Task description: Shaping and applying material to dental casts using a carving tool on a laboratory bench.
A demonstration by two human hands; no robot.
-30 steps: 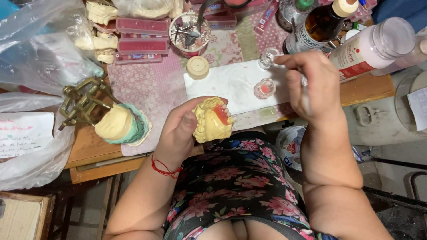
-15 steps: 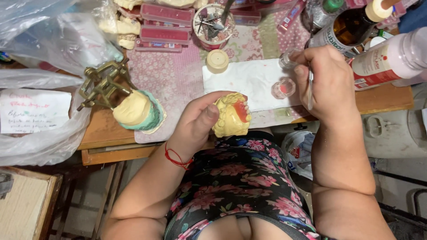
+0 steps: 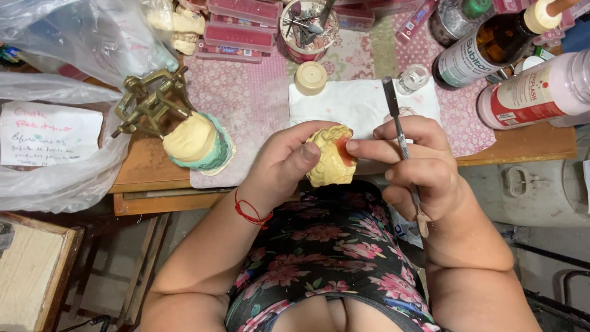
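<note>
the left hand is closed around a yellow dental cast, tipped so its pink wax rim faces up, where it can be worked on. touching the cast's right side, the right hand is clamped on a thin metal tool (its forefinger presses the wax, seemingly to steady it). just beyond the cast lies a white cloth with a small jar. left of the cast stands a brass articulator holding another cast. farther beyond, a tool cup.
</note>
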